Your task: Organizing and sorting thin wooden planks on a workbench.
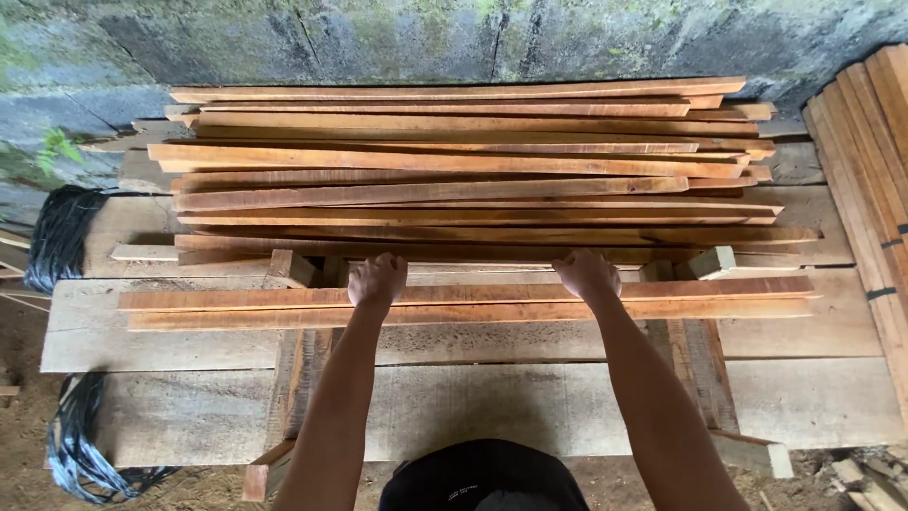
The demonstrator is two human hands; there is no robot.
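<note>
A loose pile of long reddish wooden slats (463,175) lies across pale planks. In front of the pile lie two slats side by side (662,301), set apart from the rest. My left hand (376,279) is curled over the far edge of these two slats, left of centre. My right hand (586,273) grips the same edge, right of centre. Both fists press down on the front slats, close to the nearest slat of the pile (492,254).
Wide grey planks (189,326) form the work surface over wooden supports (301,374). A bundle of slats tied with black straps (875,180) leans at the right. Coils of black strapping (59,237) lie at the left. A mossy concrete wall (378,38) stands behind.
</note>
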